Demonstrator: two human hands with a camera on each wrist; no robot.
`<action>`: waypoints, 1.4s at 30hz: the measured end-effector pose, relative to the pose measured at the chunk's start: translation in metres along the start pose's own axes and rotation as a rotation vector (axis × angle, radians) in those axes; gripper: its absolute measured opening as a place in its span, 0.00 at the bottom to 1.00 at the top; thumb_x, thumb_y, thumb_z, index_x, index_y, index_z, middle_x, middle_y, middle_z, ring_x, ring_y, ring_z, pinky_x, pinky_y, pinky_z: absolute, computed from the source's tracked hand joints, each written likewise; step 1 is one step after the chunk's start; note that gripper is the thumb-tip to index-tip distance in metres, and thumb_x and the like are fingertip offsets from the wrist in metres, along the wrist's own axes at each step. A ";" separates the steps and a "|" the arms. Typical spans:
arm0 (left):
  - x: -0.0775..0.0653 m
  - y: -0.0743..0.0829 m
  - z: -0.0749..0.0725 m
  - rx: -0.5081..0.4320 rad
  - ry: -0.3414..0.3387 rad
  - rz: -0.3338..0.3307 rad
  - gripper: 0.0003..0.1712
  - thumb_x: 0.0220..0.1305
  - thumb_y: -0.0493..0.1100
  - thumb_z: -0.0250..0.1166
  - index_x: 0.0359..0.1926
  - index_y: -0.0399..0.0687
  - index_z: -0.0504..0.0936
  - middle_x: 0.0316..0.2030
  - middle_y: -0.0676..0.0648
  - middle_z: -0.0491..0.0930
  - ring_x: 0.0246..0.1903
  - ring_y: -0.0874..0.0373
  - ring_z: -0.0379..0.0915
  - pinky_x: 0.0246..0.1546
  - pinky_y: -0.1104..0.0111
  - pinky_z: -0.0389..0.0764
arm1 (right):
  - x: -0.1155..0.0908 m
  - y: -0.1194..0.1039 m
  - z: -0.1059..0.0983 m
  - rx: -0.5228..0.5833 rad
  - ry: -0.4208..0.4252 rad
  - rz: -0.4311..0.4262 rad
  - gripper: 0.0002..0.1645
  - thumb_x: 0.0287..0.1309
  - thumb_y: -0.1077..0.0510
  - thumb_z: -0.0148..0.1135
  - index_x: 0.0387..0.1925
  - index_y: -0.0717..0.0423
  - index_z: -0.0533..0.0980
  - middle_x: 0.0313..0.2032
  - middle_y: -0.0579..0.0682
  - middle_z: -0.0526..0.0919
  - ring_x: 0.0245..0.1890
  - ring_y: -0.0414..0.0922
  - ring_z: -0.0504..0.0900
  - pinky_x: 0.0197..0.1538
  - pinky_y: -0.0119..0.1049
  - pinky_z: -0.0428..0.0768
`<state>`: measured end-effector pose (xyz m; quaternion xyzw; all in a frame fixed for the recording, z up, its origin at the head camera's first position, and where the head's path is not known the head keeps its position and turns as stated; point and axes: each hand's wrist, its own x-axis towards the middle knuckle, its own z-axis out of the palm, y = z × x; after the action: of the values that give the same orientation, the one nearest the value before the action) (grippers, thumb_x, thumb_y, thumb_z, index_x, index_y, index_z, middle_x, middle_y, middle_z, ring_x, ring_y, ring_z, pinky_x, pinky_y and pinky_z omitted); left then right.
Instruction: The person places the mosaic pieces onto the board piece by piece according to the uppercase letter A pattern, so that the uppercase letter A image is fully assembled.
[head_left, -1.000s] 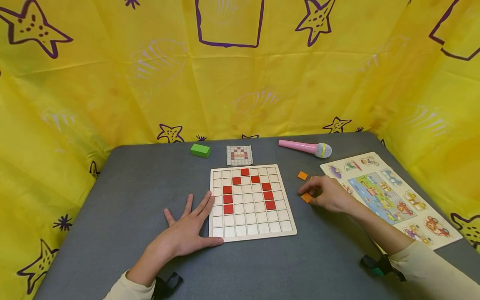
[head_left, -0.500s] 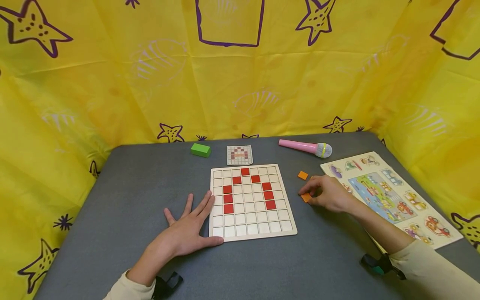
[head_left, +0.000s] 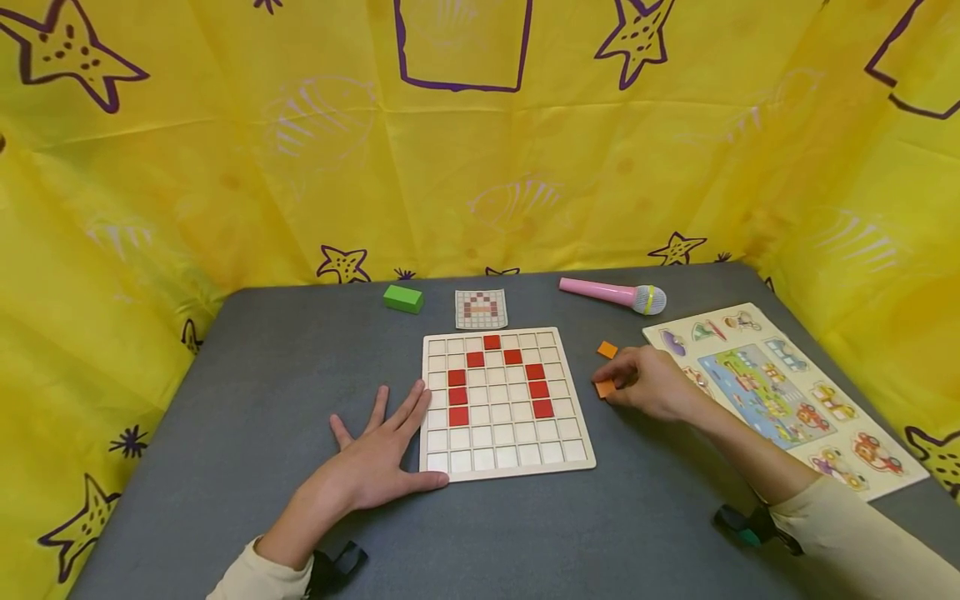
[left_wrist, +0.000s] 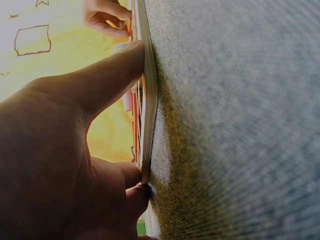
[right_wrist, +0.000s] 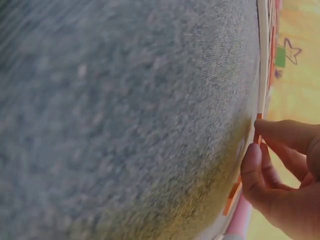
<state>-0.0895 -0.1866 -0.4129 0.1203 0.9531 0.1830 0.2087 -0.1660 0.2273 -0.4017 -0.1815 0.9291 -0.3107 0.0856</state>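
A pale wooden grid board (head_left: 504,457) lies mid-table with several red square tiles (head_left: 538,389) in its cells, forming an arch. My left hand (head_left: 371,471) is spread along its left side, fingertips at the edge and thumb on the near left corner. To the right of the board, my right hand (head_left: 651,385) pinches an orange square tile (head_left: 603,389) between thumb and fingers; the right wrist view shows the tile (right_wrist: 258,131) nearly edge-on. Just behind that hand another orange tile (head_left: 607,349) lies on the table.
Behind the board lies a small pattern card (head_left: 482,310), with a green block (head_left: 403,299) to its left and a pink toy microphone (head_left: 611,294) to its right. A picture puzzle board (head_left: 787,400) sits under the right forearm. Yellow patterned cloth (head_left: 465,167) encloses the table.
My right hand has shifted slightly left toward the grid board, bringing the pinched orange tile along. The left hand stays at the board's edge.
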 end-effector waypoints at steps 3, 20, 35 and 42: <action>0.000 0.000 0.000 0.001 -0.001 0.000 0.70 0.52 0.83 0.66 0.85 0.67 0.40 0.85 0.60 0.31 0.82 0.34 0.18 0.53 0.15 0.17 | 0.002 -0.002 0.001 0.003 0.016 -0.008 0.16 0.51 0.64 0.80 0.44 0.53 0.90 0.40 0.48 0.89 0.38 0.43 0.83 0.41 0.31 0.79; 0.000 0.001 -0.001 0.001 0.002 0.002 0.69 0.53 0.83 0.66 0.85 0.67 0.40 0.84 0.60 0.31 0.82 0.35 0.18 0.54 0.15 0.17 | 0.014 -0.019 0.013 0.055 0.033 -0.054 0.15 0.50 0.63 0.81 0.43 0.53 0.91 0.36 0.46 0.91 0.36 0.41 0.85 0.39 0.29 0.79; 0.000 0.000 0.001 0.004 0.018 0.010 0.69 0.53 0.82 0.66 0.85 0.67 0.41 0.84 0.60 0.31 0.82 0.35 0.18 0.54 0.15 0.18 | 0.028 -0.047 0.029 0.125 -0.018 -0.016 0.15 0.50 0.61 0.82 0.42 0.53 0.91 0.37 0.47 0.90 0.35 0.41 0.82 0.39 0.30 0.78; 0.000 0.000 0.001 -0.001 0.011 0.004 0.69 0.53 0.82 0.66 0.85 0.66 0.41 0.84 0.60 0.31 0.82 0.35 0.18 0.54 0.16 0.17 | 0.034 -0.060 0.038 0.146 -0.057 -0.006 0.14 0.51 0.62 0.80 0.42 0.52 0.91 0.32 0.44 0.87 0.34 0.41 0.79 0.37 0.31 0.75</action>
<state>-0.0892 -0.1864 -0.4138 0.1211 0.9540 0.1843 0.2032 -0.1702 0.1484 -0.3968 -0.1863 0.9007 -0.3724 0.1240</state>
